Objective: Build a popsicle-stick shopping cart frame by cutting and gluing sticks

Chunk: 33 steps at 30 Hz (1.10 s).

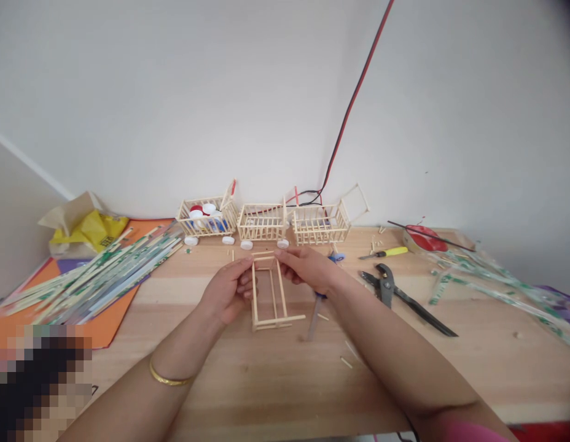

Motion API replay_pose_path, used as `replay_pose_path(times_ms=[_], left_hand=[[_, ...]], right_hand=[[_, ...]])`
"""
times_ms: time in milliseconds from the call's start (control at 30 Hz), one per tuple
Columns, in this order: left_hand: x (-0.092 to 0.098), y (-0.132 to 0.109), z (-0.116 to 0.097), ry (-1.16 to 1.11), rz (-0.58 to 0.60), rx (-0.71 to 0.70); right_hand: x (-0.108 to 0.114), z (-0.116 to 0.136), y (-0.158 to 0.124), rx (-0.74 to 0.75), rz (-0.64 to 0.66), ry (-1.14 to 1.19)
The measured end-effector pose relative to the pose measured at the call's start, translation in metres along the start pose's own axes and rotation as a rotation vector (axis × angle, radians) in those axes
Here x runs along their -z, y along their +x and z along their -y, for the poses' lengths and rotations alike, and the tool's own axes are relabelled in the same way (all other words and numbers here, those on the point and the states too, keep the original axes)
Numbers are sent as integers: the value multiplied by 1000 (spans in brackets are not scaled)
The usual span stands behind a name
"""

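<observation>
A small frame of thin wooden sticks (271, 307) rests on the wooden table (276, 380) in front of me. My left hand (227, 291) pinches the frame's left side near its far end. My right hand (308, 269) holds the far right corner, fingers closed on the sticks. Both hands meet at the frame's far end. A gold bangle sits on my left wrist.
Three stick-built carts (261, 222) stand along the wall; the left one holds bottle caps. A pile of wrapped chopsticks (96, 276) lies left on orange paper. Pliers (395, 291), a yellow-handled tool (386, 252), a red tape roll (423, 238), loose wrappers at right.
</observation>
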State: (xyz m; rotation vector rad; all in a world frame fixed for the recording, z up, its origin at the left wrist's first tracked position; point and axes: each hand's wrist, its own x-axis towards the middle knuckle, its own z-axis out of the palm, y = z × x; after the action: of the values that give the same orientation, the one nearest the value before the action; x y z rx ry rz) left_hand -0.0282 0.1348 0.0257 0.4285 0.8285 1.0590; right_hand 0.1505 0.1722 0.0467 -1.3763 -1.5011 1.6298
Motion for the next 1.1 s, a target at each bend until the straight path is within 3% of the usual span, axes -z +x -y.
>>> replay_pose_path(times_ms=[100,200,333,633,867,1100], left_hand=[[1,1,0,24,9,-13],[2,2,1,48,16,-21],[2,2,1,68,19,-56],[0,-1,1,108,47,-114],[3,-2,-7,72,-63,-120],[0,-27,-41,58,-117,-393]], right_hand=[[3,4,-4,296,-274,-364],[1,7,-6,517,-263,-480],[-6,6,-6,638,-244,-601],[-9,6,-6,679,-211,-637],[-6,18,-15,681,-230,-516],[-2,41,-51,741,-129,-507]])
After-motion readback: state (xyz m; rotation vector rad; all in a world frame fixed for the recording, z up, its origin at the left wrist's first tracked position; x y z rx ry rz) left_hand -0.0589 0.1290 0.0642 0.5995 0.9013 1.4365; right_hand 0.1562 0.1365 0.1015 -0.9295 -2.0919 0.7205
